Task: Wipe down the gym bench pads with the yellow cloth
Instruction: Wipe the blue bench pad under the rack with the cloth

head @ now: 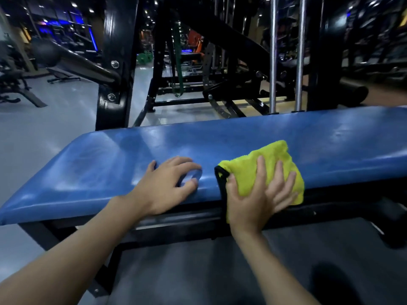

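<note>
Fingers (261,172) of right hand (253,203) splay flat on yellow cloth (274,154), hiding its near part.

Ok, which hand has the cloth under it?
The right hand, spread flat on the yellow cloth at the near edge of the blue pad; the left hand rests bare on the pad.

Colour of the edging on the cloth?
Black edging on the yellow cloth, clearest in the head view.

No text, label or number is legible.
</note>
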{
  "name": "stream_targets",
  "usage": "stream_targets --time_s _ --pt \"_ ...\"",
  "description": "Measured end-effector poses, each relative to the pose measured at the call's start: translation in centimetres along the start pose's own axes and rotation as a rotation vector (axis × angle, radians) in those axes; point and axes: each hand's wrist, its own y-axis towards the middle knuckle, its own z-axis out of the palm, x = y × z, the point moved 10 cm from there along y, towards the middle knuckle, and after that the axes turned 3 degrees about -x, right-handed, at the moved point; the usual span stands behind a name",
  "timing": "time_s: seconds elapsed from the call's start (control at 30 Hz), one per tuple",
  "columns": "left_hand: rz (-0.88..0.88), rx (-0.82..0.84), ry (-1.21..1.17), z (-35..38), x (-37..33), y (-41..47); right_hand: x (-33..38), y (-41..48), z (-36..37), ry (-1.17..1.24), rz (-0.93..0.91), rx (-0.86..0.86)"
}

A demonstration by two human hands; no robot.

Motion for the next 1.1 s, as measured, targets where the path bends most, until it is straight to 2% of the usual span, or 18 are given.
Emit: stream_targets --time_s 0.13,0.27,0.37,0.43,0.53,0.67,0.77,0.83,0.93,1.1 --pt "0.075 0.050 0.039 1.2 -2.8 2.6 -2.0 1.2 -0.3 0.038 -0.032 -0.031" --pt "0.072 0.114 0.096 3.5 -4.8 3.9 -9.6 6.2 -2.4 0.033 0.116 -0.199" --pt "0.064 0.110 0.117 4.5 -6.0 5.1 -9.8 6.1 -2.5 0.069 0.242 -0.292" --pt "0.080 0.128 0.110 5.0 -7.5 6.2 -8.3 4.8 -2.2 0.111 0.250 -0.267" --pt "0.133 0.163 0.127 5.8 -9.7 8.1 -10.2 6.3 -2.4 0.117 0.132 -0.208" --pt "0.165 0.170 0.125 7.1 -11.9 10.1 -18.7 12.5 -4.8 0.063 0.295 -0.339" --pt "0.195 0.179 0.107 8.5 -14.8 11.5 -19.1 12.8 -4.8 0.079 0.380 -0.377" --pt "0.212 0.168 0.079 9.0 -16.9 12.7 -18.1 11.5 -4.4 0.123 0.392 -0.360" --pt "0.245 0.164 0.045 9.5 -19.3 14.4 -18.7 11.9 -4.2 0.145 0.315 -0.280" --pt "0.251 0.162 0.043 10.8 -22.8 16.6 -26.6 18.7 -6.3 0.080 0.435 -0.302"
